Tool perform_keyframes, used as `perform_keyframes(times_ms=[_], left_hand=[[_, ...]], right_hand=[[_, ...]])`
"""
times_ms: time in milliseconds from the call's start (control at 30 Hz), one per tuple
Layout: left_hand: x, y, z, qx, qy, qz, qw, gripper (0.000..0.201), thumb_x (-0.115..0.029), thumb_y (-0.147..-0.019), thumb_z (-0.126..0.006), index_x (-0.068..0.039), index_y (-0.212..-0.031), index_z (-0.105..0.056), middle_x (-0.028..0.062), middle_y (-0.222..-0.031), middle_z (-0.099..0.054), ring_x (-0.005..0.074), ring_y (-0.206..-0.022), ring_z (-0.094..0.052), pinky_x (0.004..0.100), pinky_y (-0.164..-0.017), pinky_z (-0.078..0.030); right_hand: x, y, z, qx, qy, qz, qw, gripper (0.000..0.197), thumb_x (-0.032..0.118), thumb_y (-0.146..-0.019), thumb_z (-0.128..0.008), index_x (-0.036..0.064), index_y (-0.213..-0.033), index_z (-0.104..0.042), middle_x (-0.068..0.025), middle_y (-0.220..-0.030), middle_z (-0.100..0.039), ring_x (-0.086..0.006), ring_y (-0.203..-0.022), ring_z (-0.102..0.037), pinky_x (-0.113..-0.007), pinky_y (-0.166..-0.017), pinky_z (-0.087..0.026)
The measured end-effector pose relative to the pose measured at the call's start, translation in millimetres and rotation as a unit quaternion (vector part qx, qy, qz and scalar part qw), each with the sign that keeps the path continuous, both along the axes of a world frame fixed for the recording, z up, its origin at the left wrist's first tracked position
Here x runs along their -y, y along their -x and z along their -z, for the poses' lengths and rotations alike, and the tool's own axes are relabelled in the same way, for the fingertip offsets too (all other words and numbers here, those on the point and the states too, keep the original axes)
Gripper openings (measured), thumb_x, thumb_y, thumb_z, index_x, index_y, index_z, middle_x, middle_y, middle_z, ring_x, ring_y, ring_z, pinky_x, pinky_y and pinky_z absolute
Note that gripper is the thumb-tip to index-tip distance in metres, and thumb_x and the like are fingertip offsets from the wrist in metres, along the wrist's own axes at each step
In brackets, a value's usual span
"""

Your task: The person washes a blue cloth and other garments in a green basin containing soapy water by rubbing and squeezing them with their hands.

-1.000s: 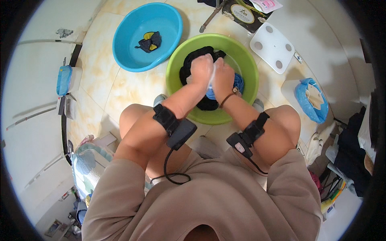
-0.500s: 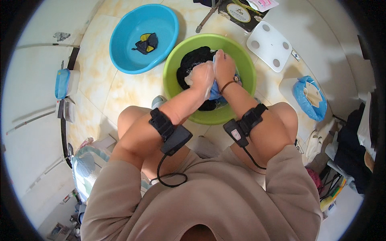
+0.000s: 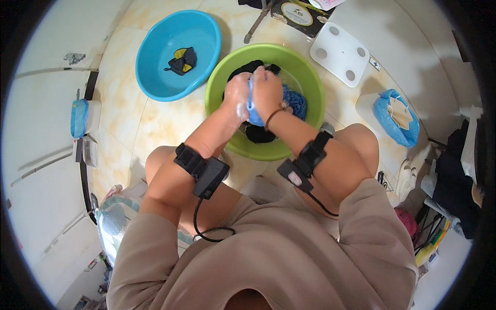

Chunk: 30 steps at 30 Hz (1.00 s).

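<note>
Over a green basin (image 3: 316, 121) my two hands are pressed close together, gripping a wet blue cloth garment (image 3: 294, 102) between them. My left hand (image 3: 237, 94) is closed on its left side, with suds on the skin. Fingers of my right hand (image 3: 267, 93) curl round the same cloth from the right. Part of the blue garment hangs down to the right of my right wrist, into the basin. Dark garments (image 3: 258, 134) lie in the basin beneath and behind my hands. The cloth inside my fists is mostly hidden.
Beyond the left side stands a blue basin (image 3: 150, 82) holding a small black-and-yellow cloth piece (image 3: 183, 61). A white scale (image 3: 339, 54) lies on the tiles at the far right, near a bin with a blue liner (image 3: 397, 119). A metal pole (image 3: 257, 26) stands behind the green basin.
Both hands, still together on the blue garment, have shifted left within the green basin. More of the blue cloth now shows to the right of my right hand.
</note>
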<state>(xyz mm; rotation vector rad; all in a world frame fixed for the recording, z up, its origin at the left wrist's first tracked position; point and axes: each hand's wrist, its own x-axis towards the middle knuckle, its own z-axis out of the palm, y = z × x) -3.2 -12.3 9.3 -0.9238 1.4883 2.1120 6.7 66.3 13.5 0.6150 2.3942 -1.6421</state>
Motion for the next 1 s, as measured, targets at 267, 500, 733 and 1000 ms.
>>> perform_keyframes(times_ms=[267,500,733,1000], left_hand=[[-5.3,-3.5,-3.0,0.013,0.033,0.067,0.997,0.025,-0.025,-0.082,-0.046,-0.003,-0.084,-0.058,0.0119,-0.077,-0.056,0.0219,-0.066,-0.053,0.0364,-0.060,-0.044],[15.5,-3.3,15.2,-0.231,0.215,0.149,0.937,0.024,-0.025,-0.082,-0.047,-0.003,-0.085,-0.055,0.0115,-0.077,-0.054,0.0248,-0.070,-0.052,0.0381,-0.062,-0.042],[-26.4,-10.4,0.8,-0.024,0.054,0.104,0.993,0.032,-0.030,-0.089,-0.044,-0.001,-0.094,-0.056,0.0106,-0.088,-0.058,0.0192,-0.074,-0.056,0.0323,-0.061,-0.045],[2.1,-12.3,11.1,-0.374,0.300,0.197,0.855,0.029,-0.023,-0.085,-0.048,0.001,-0.099,-0.055,0.0191,-0.090,-0.057,0.0304,-0.082,-0.056,0.0366,-0.070,-0.046]], right_hand=[[0.4,2.7,0.6,-0.084,-0.050,0.030,0.995,0.040,0.034,-0.087,-0.039,0.0010,-0.083,-0.061,-0.0238,-0.082,-0.060,-0.0419,-0.077,-0.056,-0.047,-0.070,-0.044],[18.2,-27.4,-7.9,-0.127,-0.069,-0.032,0.989,0.038,0.034,-0.086,-0.042,0.0026,-0.082,-0.062,-0.0216,-0.076,-0.060,-0.0408,-0.074,-0.057,-0.046,-0.067,-0.044],[-18.7,10.2,4.9,-0.078,-0.078,0.057,0.992,0.042,0.034,-0.087,-0.040,-0.0029,-0.083,-0.061,-0.0254,-0.082,-0.059,-0.0425,-0.078,-0.056,-0.046,-0.071,-0.044],[3.4,-32.3,-10.8,-0.119,-0.077,-0.026,0.990,0.038,0.034,-0.087,-0.040,0.0029,-0.082,-0.061,-0.0243,-0.080,-0.059,-0.0423,-0.076,-0.056,-0.047,-0.069,-0.044]])
